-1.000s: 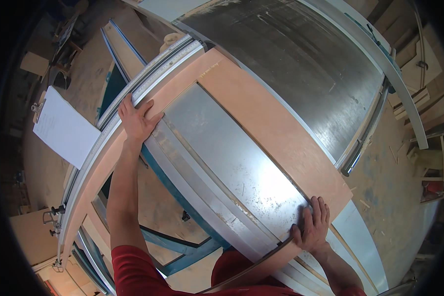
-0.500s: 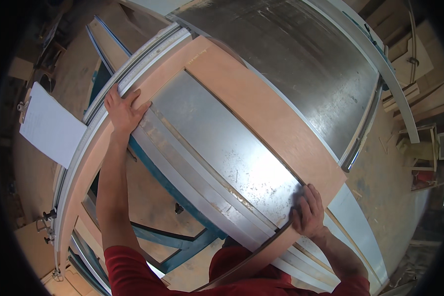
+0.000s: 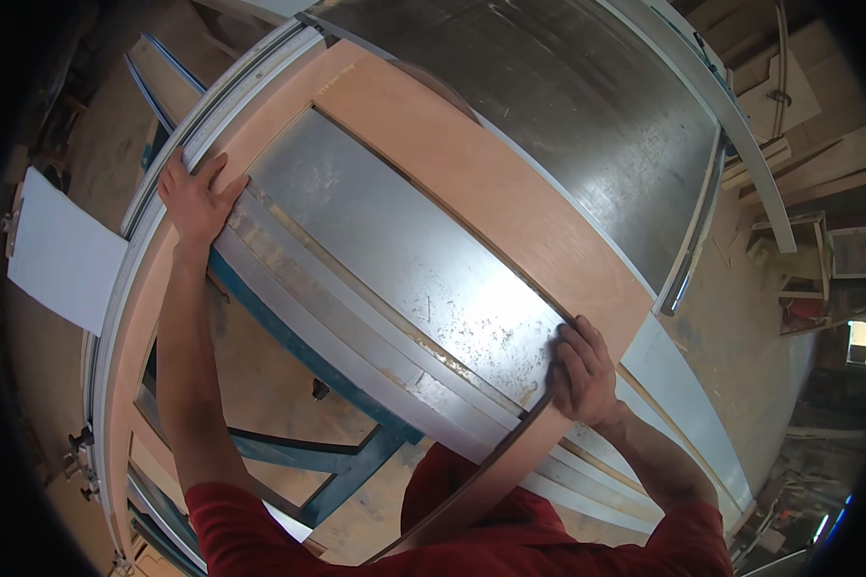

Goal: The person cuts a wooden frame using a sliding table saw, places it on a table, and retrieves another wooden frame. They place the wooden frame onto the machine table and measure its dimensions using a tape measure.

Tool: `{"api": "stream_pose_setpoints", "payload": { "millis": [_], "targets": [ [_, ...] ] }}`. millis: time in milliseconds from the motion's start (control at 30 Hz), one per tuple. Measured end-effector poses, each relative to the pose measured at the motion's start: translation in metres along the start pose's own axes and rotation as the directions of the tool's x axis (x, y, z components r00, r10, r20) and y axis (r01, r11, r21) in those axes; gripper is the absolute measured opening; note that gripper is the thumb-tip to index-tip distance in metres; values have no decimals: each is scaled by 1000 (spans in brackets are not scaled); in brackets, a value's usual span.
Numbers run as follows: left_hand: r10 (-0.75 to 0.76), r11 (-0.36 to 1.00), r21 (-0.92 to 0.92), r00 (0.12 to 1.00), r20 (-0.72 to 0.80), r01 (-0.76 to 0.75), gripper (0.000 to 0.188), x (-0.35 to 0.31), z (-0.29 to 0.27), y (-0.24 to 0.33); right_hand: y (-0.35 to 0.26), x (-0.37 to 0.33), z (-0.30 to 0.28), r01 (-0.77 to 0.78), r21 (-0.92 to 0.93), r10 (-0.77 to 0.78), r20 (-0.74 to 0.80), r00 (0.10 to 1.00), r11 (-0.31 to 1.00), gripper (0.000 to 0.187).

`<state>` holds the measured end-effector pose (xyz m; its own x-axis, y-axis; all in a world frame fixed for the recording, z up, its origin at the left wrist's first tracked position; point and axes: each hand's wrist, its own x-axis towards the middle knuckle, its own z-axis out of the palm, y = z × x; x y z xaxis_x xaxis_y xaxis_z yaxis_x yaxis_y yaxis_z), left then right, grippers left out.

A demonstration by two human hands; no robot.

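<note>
The wooden frame (image 3: 481, 183) has just been shifted forward along the dark fixed desk (image 3: 573, 111), together with the metal fence (image 3: 245, 88). Its near right corner, which was seen past the end of this desk one second ago, is now seen about level with it. The view has also been turned a little, so not all of the shift can be counted as movement. From this it may be judged that the frame is being fed steadily and its position against the fence is being kept.

The frame is laid over the bright metal desk (image 3: 385, 260). The left hand (image 3: 197, 204) is spread wide at the fence and the left rail, with the thumb apart. By the right hand (image 3: 585, 370) the near right part of the frame is held, with fingers curled.

No brand can be read. Pale marks near the far corner of the frame look like handwriting, but they are too small to be read. On the white sheet (image 3: 67, 250), no writing can be made out.
</note>
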<state>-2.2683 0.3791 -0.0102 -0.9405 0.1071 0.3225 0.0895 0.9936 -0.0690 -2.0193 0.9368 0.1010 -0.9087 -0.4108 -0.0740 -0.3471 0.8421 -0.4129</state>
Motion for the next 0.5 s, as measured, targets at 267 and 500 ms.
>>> {"api": "stream_pose_setpoints", "payload": {
  "millis": [267, 500],
  "targets": [
    [-6, 999, 51, 999, 47, 3, 54, 4, 0, -1, 3, 13, -10, 1, 16, -2, 13, 1000, 1000, 41],
    [-29, 993, 114, 995, 94, 18, 55, 3, -7, 1, 10, 12, -18, 2, 28, -3, 6, 1000, 1000, 41]
  ]
}}
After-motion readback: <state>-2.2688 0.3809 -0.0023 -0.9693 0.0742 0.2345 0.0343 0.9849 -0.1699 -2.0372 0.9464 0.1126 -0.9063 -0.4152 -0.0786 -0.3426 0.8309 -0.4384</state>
